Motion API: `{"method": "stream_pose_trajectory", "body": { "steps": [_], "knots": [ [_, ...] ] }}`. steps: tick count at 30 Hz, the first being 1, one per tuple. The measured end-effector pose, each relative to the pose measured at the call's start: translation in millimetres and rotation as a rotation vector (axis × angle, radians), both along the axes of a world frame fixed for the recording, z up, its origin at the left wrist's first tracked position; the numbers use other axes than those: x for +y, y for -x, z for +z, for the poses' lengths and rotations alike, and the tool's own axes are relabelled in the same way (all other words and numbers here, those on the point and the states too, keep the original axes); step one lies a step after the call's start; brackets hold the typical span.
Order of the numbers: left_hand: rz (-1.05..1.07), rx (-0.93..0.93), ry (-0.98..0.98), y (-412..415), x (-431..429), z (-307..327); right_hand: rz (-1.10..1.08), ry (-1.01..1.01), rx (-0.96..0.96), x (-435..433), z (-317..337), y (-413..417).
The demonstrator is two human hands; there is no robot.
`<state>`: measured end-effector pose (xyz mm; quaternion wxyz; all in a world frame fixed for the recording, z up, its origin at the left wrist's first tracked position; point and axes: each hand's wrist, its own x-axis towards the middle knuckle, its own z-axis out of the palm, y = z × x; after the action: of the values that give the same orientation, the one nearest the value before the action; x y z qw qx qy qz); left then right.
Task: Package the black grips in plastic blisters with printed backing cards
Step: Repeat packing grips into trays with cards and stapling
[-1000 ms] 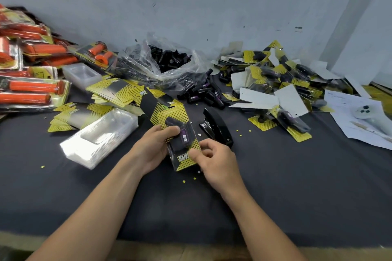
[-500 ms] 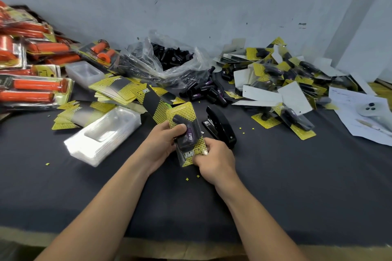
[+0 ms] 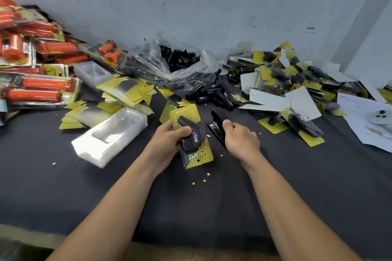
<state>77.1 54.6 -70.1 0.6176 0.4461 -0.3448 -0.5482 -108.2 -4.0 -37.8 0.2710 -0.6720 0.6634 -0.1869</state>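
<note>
Since the earlier frame the right hand [image 3: 241,140] has been taken off the blister pack [image 3: 199,154] and brought to the black stapler [image 3: 218,125] just right of centre, so the pack is now held by the left hand [image 3: 167,144] alone.

Most of the frame is filled by a dark cloth-covered worktop [image 3: 297,186]. At upper left, packs of orange grips [image 3: 38,89] are heaped. At upper right, finished packs [image 3: 286,78] are piled, some turned white side up. A clear plastic bag [image 3: 176,59] of black grips is set at upper centre, with loose black grips [image 3: 212,93] spilled just below it. Left of centre, a stack of clear blisters [image 3: 110,133] is laid beside fanned yellow-and-black backing cards [image 3: 125,89].

At centre, the blister pack is gripped by the left fingers, with the thumb laid across the black grip [image 3: 191,135] inside it. "TAPER" can be read in purple on the grip and "PRO TAPER" on the card below it. The right fingers are curled round the stapler, the thumb on top of it. Small yellow scraps [image 3: 204,180] are scattered below the pack.
</note>
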Motion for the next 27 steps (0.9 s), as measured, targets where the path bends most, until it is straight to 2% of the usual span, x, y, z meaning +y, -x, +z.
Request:
{"method": "stream_pose_trajectory", "body": {
  "steps": [6, 11, 14, 18, 23, 25, 27],
  "knots": [
    [0.027, 0.150, 0.039, -4, -1, 1, 0.131, -0.058, -0.061, 6, -2, -10],
    [0.036, 0.204, 0.074, -5, 0, 2, 0.152, 0.088, 0.249, 4, -9, -19],
    [0.046, 0.253, 0.082, -8, 0, 2, 0.149, 0.187, 0.293, 2, -19, -15],
    [0.112, 0.364, 0.078, -15, -2, 0, 0.071, 0.310, 0.176, 14, -28, -18],
    [0.147, 0.541, 0.076, -22, -1, 3, -0.022, 0.375, -0.340, 52, -29, -6],
    [0.164, 0.591, 0.085, -24, -1, 4, -0.006, 0.352, -0.363, 67, -28, 0],
    [0.165, 0.586, 0.094, -24, 0, 5, 0.072, 0.298, -0.282, 79, -26, 1]
  ]
}}
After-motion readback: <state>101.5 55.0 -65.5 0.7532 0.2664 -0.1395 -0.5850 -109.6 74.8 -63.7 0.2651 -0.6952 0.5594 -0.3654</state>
